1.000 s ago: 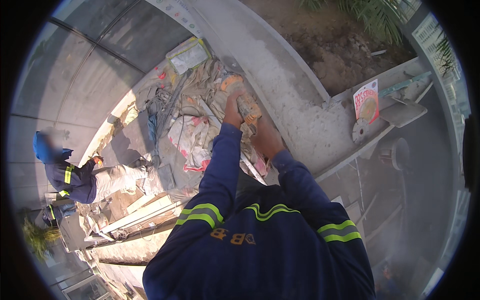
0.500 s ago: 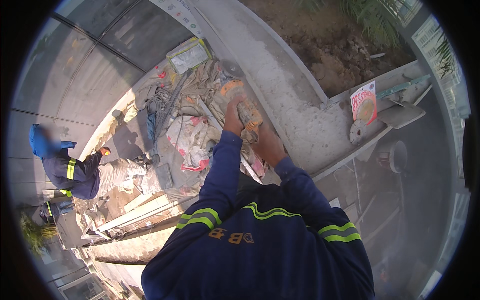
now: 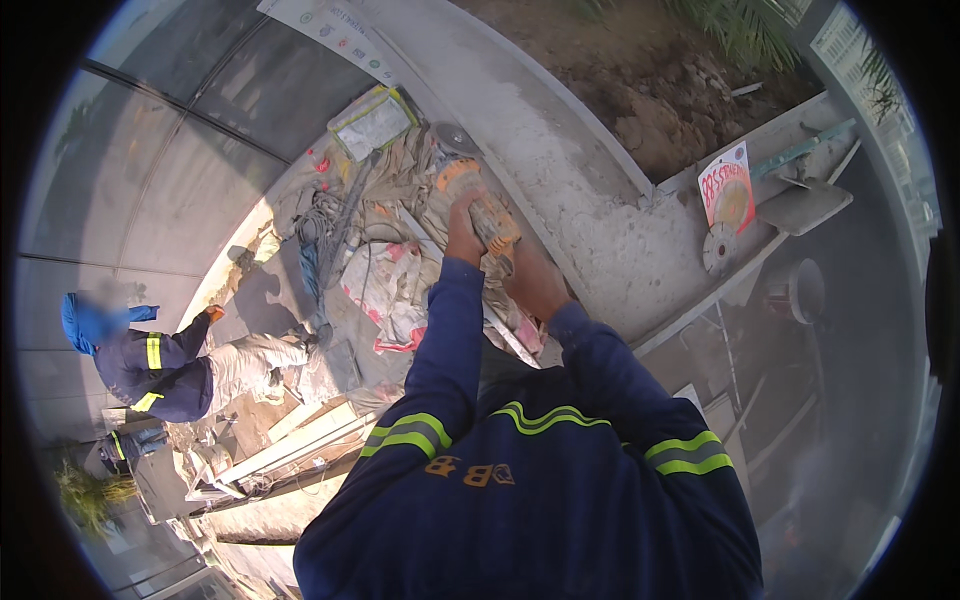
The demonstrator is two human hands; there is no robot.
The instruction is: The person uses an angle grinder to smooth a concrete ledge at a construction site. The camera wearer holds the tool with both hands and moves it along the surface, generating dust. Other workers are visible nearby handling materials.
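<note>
An orange, dust-covered angle grinder (image 3: pixel 490 222) is held in both my hands, out in front of me. Its dark round disc (image 3: pixel 456 139) points away, close beside the edge of the concrete kerb. My left hand (image 3: pixel 464 234) is wrapped round the front part of the body, behind the orange head. At the rear end, my right hand (image 3: pixel 536 284) is closed round the handle; its fingers are partly hidden. Beneath and left of the grinder lie crumpled grey-brown cloths (image 3: pixel 385 185) and a white and red sack (image 3: pixel 392 290).
A concrete kerb (image 3: pixel 560 150) runs along the right, with soil behind it. On its ledge are a spare disc (image 3: pixel 720 248), a red and white card (image 3: pixel 728 190) and a green-handled shovel (image 3: pixel 805 205). A bucket (image 3: pixel 800 292) stands below. Another person (image 3: pixel 160 360) works at left near planks (image 3: pixel 290 445).
The whole view has shifted slightly. Both hands keep their hold on the grinder, which stays at nearly the same place by the kerb. The disc shows more clearly now.
</note>
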